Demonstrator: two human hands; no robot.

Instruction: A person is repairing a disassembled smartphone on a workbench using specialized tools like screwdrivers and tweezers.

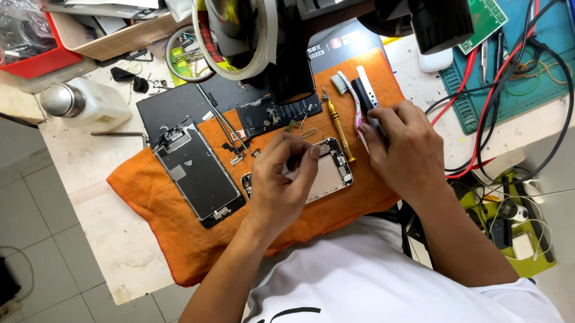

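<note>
Cloth (pixel 166 215), orange and rumpled, covers the middle of the cluttered workbench (pixel 108 231), and on it lie a detached phone screen (pixel 197 174) at the left and an opened phone body (pixel 331 173) just beside it. The left hand (pixel 282 179) rests over the phone body, fingers curled down onto its top edge. The right hand (pixel 402 147), beside the phone, is closed around a dark slim tool (pixel 366 98), near a yellow screwdriver (pixel 337 127).
</note>
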